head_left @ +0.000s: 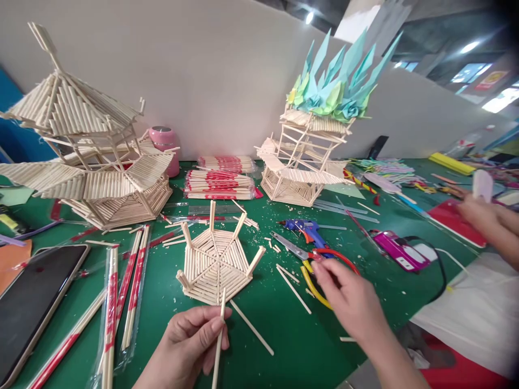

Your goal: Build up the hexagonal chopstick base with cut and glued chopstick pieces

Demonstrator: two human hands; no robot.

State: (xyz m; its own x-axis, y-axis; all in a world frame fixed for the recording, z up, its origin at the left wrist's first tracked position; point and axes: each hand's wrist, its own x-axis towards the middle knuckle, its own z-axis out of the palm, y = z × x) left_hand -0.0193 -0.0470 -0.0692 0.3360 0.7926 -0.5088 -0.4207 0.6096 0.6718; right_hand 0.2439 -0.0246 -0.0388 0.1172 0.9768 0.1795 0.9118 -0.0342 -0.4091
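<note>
My left hand (pixel 192 337) is closed around a thin wooden stick (pixel 219 340), held upright at the near edge of a flat hexagonal base of glued sticks (pixel 217 262) with short posts at its corners. My right hand (pixel 351 300) reaches over the red and yellow handles of a pair of cutters (pixel 314 259), fingers curled on the handles; the grip itself is hidden under the hand. A blue glue gun (pixel 306 229) lies just behind the cutters. Loose sticks (pixel 251 327) and offcuts lie on the green mat (pixel 284 346).
A large stick pagoda (pixel 89 156) stands at the left, a smaller one topped with green paper cranes (pixel 312 135) at the back. Wrapped chopstick packs (pixel 221 183), a phone (pixel 36 294), a pink cup (pixel 164 143) and a magenta device (pixel 399 251) lie about. Another person's hands (pixel 490 216) work at the right.
</note>
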